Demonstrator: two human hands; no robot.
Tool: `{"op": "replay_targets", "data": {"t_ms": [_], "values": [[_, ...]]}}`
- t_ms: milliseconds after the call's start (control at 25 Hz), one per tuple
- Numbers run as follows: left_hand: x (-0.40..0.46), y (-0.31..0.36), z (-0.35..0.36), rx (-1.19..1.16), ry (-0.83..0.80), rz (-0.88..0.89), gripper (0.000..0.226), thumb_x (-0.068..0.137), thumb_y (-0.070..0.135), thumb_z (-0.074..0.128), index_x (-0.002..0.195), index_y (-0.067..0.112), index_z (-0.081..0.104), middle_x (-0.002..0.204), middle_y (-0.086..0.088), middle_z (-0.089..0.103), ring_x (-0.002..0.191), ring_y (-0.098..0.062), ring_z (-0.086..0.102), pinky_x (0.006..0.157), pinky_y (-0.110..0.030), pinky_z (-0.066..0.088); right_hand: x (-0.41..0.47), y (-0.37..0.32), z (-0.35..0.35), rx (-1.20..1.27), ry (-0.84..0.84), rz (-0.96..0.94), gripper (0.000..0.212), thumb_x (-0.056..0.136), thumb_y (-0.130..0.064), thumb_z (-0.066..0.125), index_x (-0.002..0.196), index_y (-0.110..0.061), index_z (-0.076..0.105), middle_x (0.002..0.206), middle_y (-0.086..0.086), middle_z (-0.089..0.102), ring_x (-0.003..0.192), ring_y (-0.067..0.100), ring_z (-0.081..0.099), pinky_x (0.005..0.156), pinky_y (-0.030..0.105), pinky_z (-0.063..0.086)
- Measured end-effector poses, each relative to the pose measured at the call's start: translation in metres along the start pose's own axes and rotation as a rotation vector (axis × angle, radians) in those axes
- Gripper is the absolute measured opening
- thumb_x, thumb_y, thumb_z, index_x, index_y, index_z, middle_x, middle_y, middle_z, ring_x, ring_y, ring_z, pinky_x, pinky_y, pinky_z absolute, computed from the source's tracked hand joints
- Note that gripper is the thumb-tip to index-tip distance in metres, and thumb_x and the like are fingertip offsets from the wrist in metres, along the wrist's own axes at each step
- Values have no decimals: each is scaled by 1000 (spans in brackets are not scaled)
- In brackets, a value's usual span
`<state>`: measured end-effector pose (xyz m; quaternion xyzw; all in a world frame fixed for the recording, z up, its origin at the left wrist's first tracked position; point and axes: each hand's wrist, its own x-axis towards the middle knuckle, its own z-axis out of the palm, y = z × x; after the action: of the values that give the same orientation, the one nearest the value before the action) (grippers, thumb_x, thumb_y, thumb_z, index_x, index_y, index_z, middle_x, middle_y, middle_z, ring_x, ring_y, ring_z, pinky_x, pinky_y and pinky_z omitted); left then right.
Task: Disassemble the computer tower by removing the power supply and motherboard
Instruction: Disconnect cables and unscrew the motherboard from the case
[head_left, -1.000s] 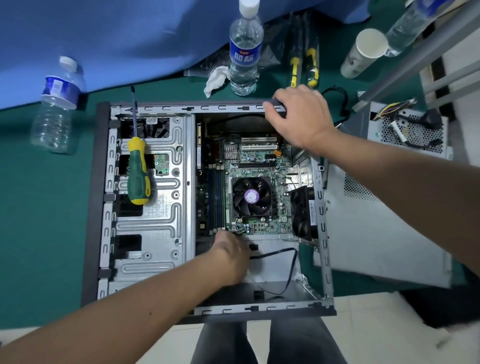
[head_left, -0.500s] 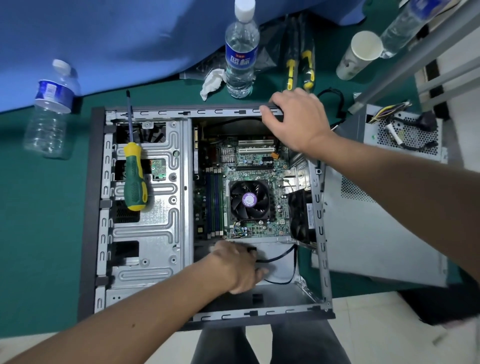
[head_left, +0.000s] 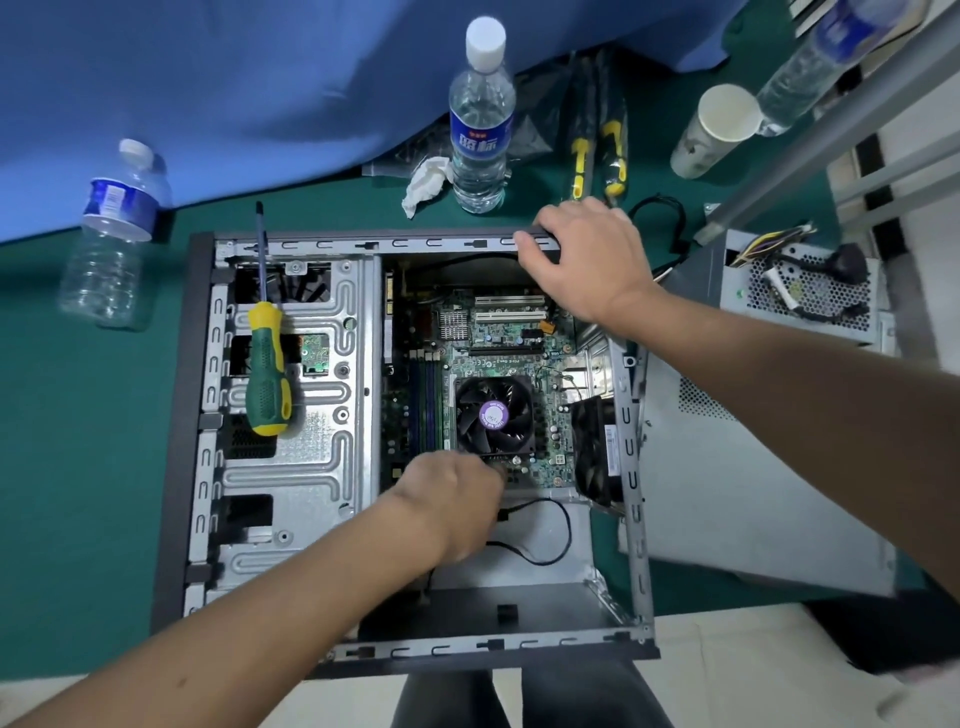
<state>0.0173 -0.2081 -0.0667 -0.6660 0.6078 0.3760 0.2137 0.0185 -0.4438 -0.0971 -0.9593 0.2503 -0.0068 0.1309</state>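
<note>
Both hands work the case: left hand curls at the motherboard near edge — grip hidden; right hand grips the far case rim. Power supply sits outside, right.

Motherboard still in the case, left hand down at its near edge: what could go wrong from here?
1. The left hand works at the motherboard edge with fingers hidden; a tug could strain a connector or the black cable looping beside it.
2. The screwdriver lies loose on the drive cage; jolting the case could roll it onto the board.
3. The right hand grips the case's bare metal rim, which might cut if it slips.
</note>
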Motion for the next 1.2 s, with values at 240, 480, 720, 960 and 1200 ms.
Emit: {"op": "replay_targets", "data": {"t_ms": [240,480,720,960,1200], "values": [[-26,-60,-43,-319,691,-323,10,97,24,48,100,19,56,83,2,57,70,-19,56,51,-26,36,-2,-1,-1,-15,5,-8,52,98,-52,31,103,-13,65,93,3,65,97,25,54,90,42,39],[-34,-108,-30,-285,847,-860,37,93,24,50,122,1,49,116,-27,45,102,-41,42,79,-52,38,-3,-2,-6,-29,-18,-24,50,98,-50,30,102,-13,64,95,4,64,96,25,54,91,43,40],[-39,-121,-24,-562,904,-888,39,90,-1,49,128,7,46,119,-25,47,102,-41,46,81,-50,41,-3,-3,-5,-48,-3,-26,51,98,-51,28,98,-14,63,91,3,63,93,24,53,88,42,40],[-34,-108,-59,-1445,1007,-506,42,91,6,65,123,24,45,98,5,60,75,1,61,58,-12,45,-4,0,-4,-10,-16,-19,48,99,-50,31,117,-17,60,107,2,62,105,23,51,95,44,37],[-27,-75,-77,-2044,860,-244,41,89,-5,64,119,13,44,82,-4,56,70,-14,64,65,-40,60,-57,-47,-44,408,-159,-82,46,94,-56,42,132,-30,44,112,-17,51,92,-3,56,84,24,52]]}}
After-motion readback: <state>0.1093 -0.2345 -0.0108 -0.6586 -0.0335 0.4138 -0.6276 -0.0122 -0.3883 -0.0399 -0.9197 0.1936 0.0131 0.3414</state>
